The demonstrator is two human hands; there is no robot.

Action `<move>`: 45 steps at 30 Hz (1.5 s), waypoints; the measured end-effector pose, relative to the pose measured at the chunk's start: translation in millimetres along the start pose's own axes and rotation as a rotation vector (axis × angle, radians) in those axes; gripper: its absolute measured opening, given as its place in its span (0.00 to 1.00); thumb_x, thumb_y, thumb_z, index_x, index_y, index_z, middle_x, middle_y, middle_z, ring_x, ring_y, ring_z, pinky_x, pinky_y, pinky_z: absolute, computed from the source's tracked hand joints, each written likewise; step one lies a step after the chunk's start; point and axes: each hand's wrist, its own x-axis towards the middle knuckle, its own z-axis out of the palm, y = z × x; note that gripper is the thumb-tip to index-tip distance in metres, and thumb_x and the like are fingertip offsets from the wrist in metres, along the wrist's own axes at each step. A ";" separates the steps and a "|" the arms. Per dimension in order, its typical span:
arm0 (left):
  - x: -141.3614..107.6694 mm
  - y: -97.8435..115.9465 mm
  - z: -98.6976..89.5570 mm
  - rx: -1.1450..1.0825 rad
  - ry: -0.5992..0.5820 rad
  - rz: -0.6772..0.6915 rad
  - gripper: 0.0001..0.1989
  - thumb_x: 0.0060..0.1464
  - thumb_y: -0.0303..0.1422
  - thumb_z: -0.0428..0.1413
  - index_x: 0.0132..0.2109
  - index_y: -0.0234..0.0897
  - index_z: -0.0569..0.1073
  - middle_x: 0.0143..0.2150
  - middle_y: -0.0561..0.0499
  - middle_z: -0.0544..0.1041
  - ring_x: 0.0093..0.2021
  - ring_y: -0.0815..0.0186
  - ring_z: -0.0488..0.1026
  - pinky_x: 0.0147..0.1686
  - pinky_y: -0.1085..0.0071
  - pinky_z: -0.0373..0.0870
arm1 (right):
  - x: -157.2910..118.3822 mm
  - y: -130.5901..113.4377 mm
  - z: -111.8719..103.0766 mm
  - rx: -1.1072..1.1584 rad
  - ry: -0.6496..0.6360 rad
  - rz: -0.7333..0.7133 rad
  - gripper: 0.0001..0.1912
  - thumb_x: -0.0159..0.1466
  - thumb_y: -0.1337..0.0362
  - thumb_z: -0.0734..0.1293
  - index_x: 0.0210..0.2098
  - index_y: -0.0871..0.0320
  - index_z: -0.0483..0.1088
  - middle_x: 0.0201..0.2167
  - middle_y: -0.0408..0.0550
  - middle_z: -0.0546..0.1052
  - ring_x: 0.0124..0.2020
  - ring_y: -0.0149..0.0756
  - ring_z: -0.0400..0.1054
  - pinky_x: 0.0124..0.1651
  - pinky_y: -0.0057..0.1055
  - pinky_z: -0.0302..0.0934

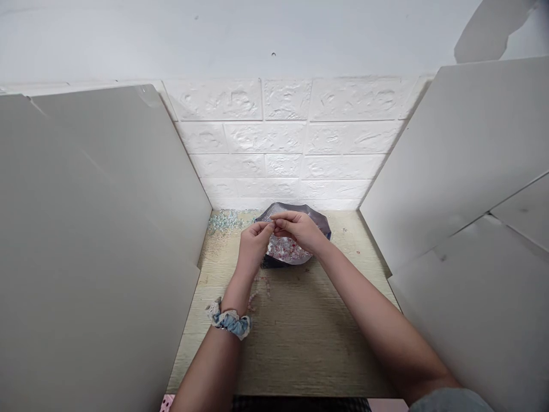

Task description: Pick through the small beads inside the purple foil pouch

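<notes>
My left hand and my right hand hover over an open, shiny mauve-grey foil pouch, their fingertips pinched close together. Whatever lies between those fingertips is too small to make out. Below my hands, a heap of pink and white beads fills the pouch's mouth. A blue and cream fabric scrunchie circles my left wrist. Several stray beads lie on the tabletop just below my left hand.
Pale blue beads are scattered at the back left of the wood-grain tabletop. White board panels stand along the left side, with similar panels on the right. A white brick-textured wall rises behind.
</notes>
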 end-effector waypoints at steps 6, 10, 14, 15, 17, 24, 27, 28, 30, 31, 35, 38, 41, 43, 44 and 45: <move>-0.2 -1.2 -0.3 0.005 -0.008 -0.001 0.09 0.42 0.36 0.58 0.24 0.34 0.71 0.12 0.60 0.56 0.14 0.77 0.48 0.16 0.77 0.45 | -0.5 -1.0 0.8 0.001 -0.001 0.002 0.11 0.48 0.62 0.73 0.30 0.58 0.75 0.27 0.44 0.74 0.27 0.26 0.68 0.36 0.28 0.68; 0.8 -1.6 -1.3 0.006 -0.024 -0.007 0.10 0.43 0.38 0.58 0.24 0.34 0.71 0.12 0.60 0.57 0.14 0.77 0.49 0.16 0.77 0.45 | -0.3 -2.2 0.7 -0.026 -0.002 0.010 0.10 0.48 0.62 0.73 0.29 0.58 0.75 0.26 0.43 0.74 0.27 0.26 0.68 0.36 0.28 0.68; 0.6 -1.3 -1.8 -0.006 -0.048 -0.033 0.12 0.42 0.40 0.58 0.23 0.34 0.70 0.13 0.58 0.61 0.13 0.76 0.55 0.15 0.76 0.47 | 0.7 -1.5 -0.8 -0.082 -0.016 -0.006 0.09 0.49 0.62 0.73 0.29 0.58 0.75 0.27 0.43 0.75 0.28 0.28 0.69 0.38 0.30 0.68; 0.3 -1.1 -1.7 -0.013 -0.054 -0.043 0.13 0.42 0.40 0.58 0.22 0.34 0.70 0.14 0.57 0.64 0.13 0.76 0.56 0.15 0.76 0.48 | 0.7 -1.5 -1.4 -0.097 -0.022 -0.011 0.09 0.49 0.62 0.73 0.29 0.58 0.75 0.26 0.43 0.75 0.28 0.28 0.69 0.38 0.30 0.68; -0.4 -0.4 -1.3 -0.027 -0.061 -0.060 0.14 0.42 0.41 0.59 0.22 0.33 0.70 0.17 0.55 0.68 0.13 0.76 0.58 0.15 0.76 0.47 | 0.1 -2.4 -2.5 -0.134 -0.032 -0.021 0.09 0.49 0.62 0.72 0.29 0.58 0.75 0.25 0.43 0.75 0.28 0.29 0.69 0.38 0.32 0.68; 0.5 0.4 -0.4 -0.054 -0.070 -0.081 0.14 0.40 0.41 0.60 0.23 0.31 0.72 0.19 0.54 0.71 0.13 0.78 0.56 0.14 0.77 0.45 | -3.2 -7.0 -6.2 -0.188 -0.052 -0.058 0.08 0.51 0.64 0.71 0.31 0.59 0.73 0.27 0.43 0.75 0.29 0.28 0.69 0.38 0.30 0.67; 0.5 0.1 -0.5 -0.077 -0.074 -0.084 0.15 0.39 0.41 0.61 0.23 0.31 0.72 0.19 0.54 0.71 0.13 0.79 0.56 0.14 0.77 0.45 | -3.4 -8.4 -6.8 -0.215 -0.073 -0.052 0.07 0.52 0.65 0.70 0.31 0.60 0.73 0.27 0.44 0.75 0.29 0.29 0.69 0.39 0.31 0.66; 0.4 0.0 -0.6 -0.085 -0.075 -0.090 0.15 0.39 0.41 0.61 0.23 0.31 0.72 0.19 0.54 0.71 0.13 0.79 0.56 0.14 0.77 0.44 | -3.5 -9.2 -6.9 -0.235 -0.074 -0.049 0.06 0.53 0.65 0.69 0.31 0.60 0.73 0.27 0.44 0.75 0.29 0.29 0.69 0.39 0.31 0.66; 0.1 -0.7 -0.5 -0.107 -0.074 -0.105 0.16 0.38 0.42 0.62 0.24 0.31 0.73 0.20 0.53 0.72 0.13 0.79 0.56 0.14 0.77 0.44 | -4.0 -11.1 -7.2 -0.290 -0.080 -0.047 0.06 0.54 0.65 0.68 0.32 0.60 0.73 0.27 0.45 0.75 0.29 0.30 0.69 0.39 0.31 0.65; 0.0 -1.1 -0.4 -0.119 -0.075 -0.114 0.16 0.37 0.42 0.62 0.25 0.31 0.73 0.20 0.53 0.72 0.13 0.79 0.56 0.14 0.77 0.44 | -4.4 -12.0 -7.2 -0.325 -0.078 -0.053 0.06 0.56 0.64 0.67 0.32 0.60 0.73 0.27 0.45 0.74 0.29 0.30 0.68 0.38 0.31 0.64; 0.0 -2.4 0.9 -0.160 -0.094 -0.139 0.16 0.36 0.40 0.63 0.25 0.30 0.72 0.20 0.53 0.71 0.13 0.80 0.55 0.14 0.78 0.42 | -6.6 -14.1 -5.8 -0.539 -0.044 -0.175 0.09 0.60 0.62 0.62 0.29 0.61 0.70 0.25 0.44 0.72 0.28 0.30 0.66 0.34 0.29 0.60; -0.7 -1.2 2.5 -0.189 -0.115 -0.160 0.15 0.37 0.39 0.62 0.25 0.30 0.72 0.20 0.54 0.70 0.13 0.81 0.53 0.14 0.78 0.42 | -8.5 -15.4 -2.2 -0.758 0.025 -0.364 0.09 0.61 0.64 0.60 0.27 0.60 0.67 0.25 0.44 0.71 0.29 0.31 0.64 0.33 0.28 0.57; -2.2 1.4 3.5 -0.224 -0.135 -0.193 0.15 0.41 0.40 0.60 0.30 0.31 0.72 0.23 0.52 0.72 0.13 0.81 0.53 0.13 0.78 0.40 | -10.5 -18.2 2.2 -0.870 0.036 -0.516 0.10 0.62 0.66 0.59 0.26 0.60 0.66 0.27 0.45 0.69 0.31 0.31 0.63 0.35 0.28 0.56; -3.3 2.5 3.4 -0.245 -0.156 -0.204 0.16 0.43 0.42 0.58 0.33 0.32 0.72 0.25 0.52 0.72 0.12 0.81 0.53 0.12 0.78 0.39 | -11.8 -20.5 4.2 -0.883 0.000 -0.592 0.10 0.63 0.67 0.59 0.27 0.60 0.67 0.30 0.46 0.69 0.33 0.32 0.63 0.37 0.29 0.57; -3.8 2.6 3.2 -0.255 -0.169 -0.200 0.16 0.44 0.43 0.58 0.34 0.33 0.72 0.26 0.52 0.72 0.12 0.81 0.53 0.12 0.79 0.38 | -12.5 -21.7 4.9 -0.884 -0.014 -0.621 0.10 0.63 0.67 0.59 0.28 0.60 0.67 0.32 0.47 0.70 0.35 0.32 0.64 0.39 0.29 0.57; -4.2 2.4 2.9 -0.266 -0.180 -0.192 0.16 0.44 0.43 0.58 0.35 0.33 0.72 0.26 0.52 0.72 0.12 0.81 0.53 0.12 0.79 0.38 | -13.2 -22.9 5.3 -0.886 -0.022 -0.641 0.09 0.63 0.67 0.59 0.29 0.60 0.67 0.34 0.48 0.70 0.37 0.33 0.64 0.41 0.30 0.57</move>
